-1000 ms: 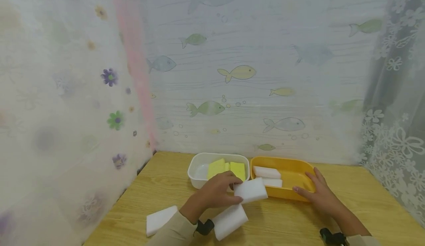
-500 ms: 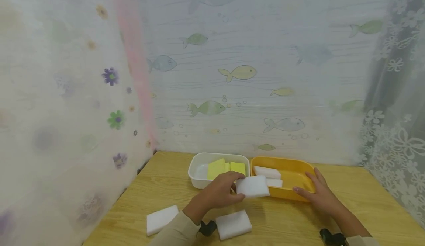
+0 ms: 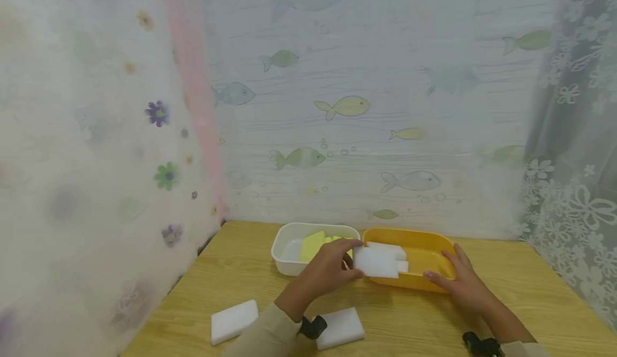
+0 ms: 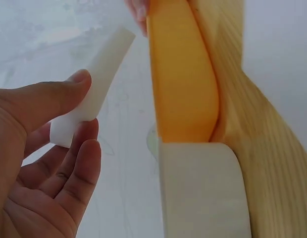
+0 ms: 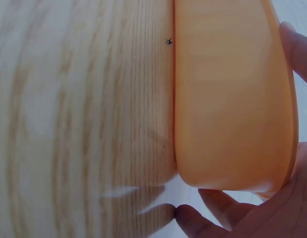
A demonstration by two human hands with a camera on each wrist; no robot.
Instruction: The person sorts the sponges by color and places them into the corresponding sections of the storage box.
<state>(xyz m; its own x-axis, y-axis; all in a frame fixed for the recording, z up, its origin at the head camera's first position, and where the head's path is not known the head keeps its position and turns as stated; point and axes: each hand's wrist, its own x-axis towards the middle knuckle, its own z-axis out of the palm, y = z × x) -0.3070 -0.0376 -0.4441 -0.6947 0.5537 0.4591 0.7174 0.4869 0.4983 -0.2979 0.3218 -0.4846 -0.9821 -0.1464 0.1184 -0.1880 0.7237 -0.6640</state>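
Observation:
Between thumb and fingers, my left hand [image 3: 330, 268] pinches a white sponge [image 3: 376, 263] by its left end. That sponge is held in the air above the front left edge of the orange plastic box [image 3: 414, 282]; the left wrist view shows this sponge [image 4: 101, 79] apart from the box wall. Inside the box lie two more white sponges [image 3: 399, 251], partly hidden by the held one. My right hand [image 3: 465, 285] holds the box's right front corner, thumb at the front rim and fingers round the end. In the right wrist view the fingertips [image 5: 188, 215] reach under that end.
Left of the orange box stands a white box [image 3: 289, 267] containing several yellow sponges [image 3: 310, 247]. Two loose white sponges, one at left [image 3: 234, 322] and one nearer the middle [image 3: 343, 328], lie on the wooden table [image 3: 409, 325]. Printed curtains hang behind and beside the table.
My left hand has lifted the white sponge away from the loose one below and carried it right and up to the orange box. The right hand has stayed on the box.

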